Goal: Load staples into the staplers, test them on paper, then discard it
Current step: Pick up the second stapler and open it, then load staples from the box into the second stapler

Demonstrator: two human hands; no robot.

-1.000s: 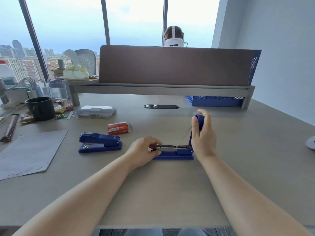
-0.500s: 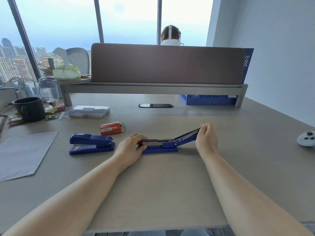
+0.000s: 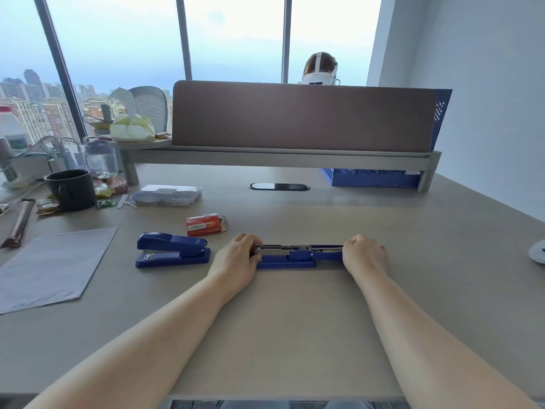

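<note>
A blue stapler (image 3: 295, 256) lies opened out flat on the desk in front of me, its metal staple channel exposed. My left hand (image 3: 237, 258) grips the front end of that channel. My right hand (image 3: 364, 255) holds the folded-back top cover down at the right end. A second blue stapler (image 3: 172, 250), closed, rests to the left. A red staple box (image 3: 205, 225) with its end flap open lies just behind the two staplers. A sheet of paper (image 3: 50, 268) lies flat at the left.
A black mug (image 3: 70, 188), a clear plastic case (image 3: 166, 195), snack wrappers and a jar crowd the back left. A brown divider (image 3: 303, 116) on a shelf and a blue basket (image 3: 371, 177) stand behind; a person sits beyond. A white object (image 3: 538, 252) rests at the right edge.
My right hand has swung the stapler's top cover from upright down and back until it lies flat on the desk. My left hand has stayed on the front of the channel.
</note>
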